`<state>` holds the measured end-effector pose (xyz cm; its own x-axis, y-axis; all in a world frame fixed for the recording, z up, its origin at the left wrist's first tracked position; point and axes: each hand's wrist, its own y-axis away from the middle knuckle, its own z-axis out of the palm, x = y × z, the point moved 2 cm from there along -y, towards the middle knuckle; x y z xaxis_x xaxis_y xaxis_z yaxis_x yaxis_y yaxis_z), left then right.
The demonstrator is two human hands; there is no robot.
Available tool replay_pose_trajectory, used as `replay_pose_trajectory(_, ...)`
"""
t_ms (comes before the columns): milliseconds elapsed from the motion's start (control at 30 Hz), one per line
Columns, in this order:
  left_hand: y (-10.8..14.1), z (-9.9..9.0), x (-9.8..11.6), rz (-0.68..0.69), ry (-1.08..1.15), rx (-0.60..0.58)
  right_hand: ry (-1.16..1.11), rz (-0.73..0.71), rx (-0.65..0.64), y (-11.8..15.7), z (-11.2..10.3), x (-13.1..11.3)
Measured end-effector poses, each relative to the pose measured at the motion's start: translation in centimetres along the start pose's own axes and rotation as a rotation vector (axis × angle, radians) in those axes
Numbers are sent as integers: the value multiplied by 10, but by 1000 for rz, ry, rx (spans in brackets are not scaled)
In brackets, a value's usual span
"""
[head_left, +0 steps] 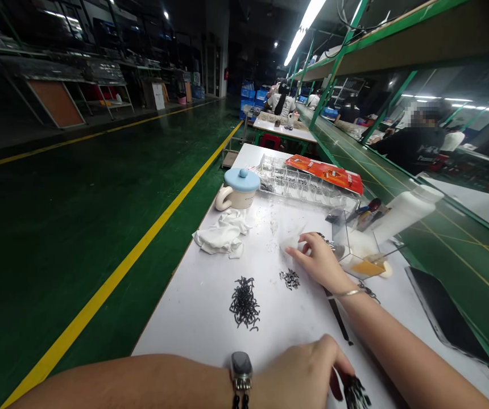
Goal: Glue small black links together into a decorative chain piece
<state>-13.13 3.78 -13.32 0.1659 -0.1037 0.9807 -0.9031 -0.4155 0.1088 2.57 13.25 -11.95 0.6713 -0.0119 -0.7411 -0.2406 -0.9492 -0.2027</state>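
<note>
Your right hand point(319, 261) is the nearer to the silvery parts point(289, 279), a loose pile on the worktop point(193, 307) just to the near left of its fingers, with no single long axis. Those fingers curve beside a clear film point(289, 245); whether they pinch it cannot be told. Your left hand point(308, 369) bends its fingers to dark metal pieces point(357, 393), grip likewise unclear. Beyond, a clear compartment tray point(299, 200) contains small dark parts; the lidded mug point(244, 197) conceals its contents.
</note>
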Motion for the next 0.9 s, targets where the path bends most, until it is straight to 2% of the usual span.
replay_pose_trajectory(67,2,-7,8,-54,47,106,-164,22,49,-4,3,1)
replay_pose_trajectory(167,1,-17,16,5,119,260,-446,84,85,1,-6,-2)
replay_pose_trajectory(300,-4,-26,18,80,235,369,-722,160,148,26,-39,-8)
replay_pose_trajectory(467,-6,-32,19,-2,267,426,-885,152,313,66,-77,-16)
replay_pose_trajectory(533,-6,-33,18,-25,283,420,-910,-4,354,79,-85,-23)
replay_pose_trajectory(633,-5,-32,17,-41,304,395,-810,-246,338,95,-87,-33)
replay_pose_trajectory(733,-5,-32,15,-55,317,373,-684,-224,330,103,-81,-35)
replay_pose_trajectory(900,-6,-31,14,-69,331,359,-659,-169,336,106,-75,-34)
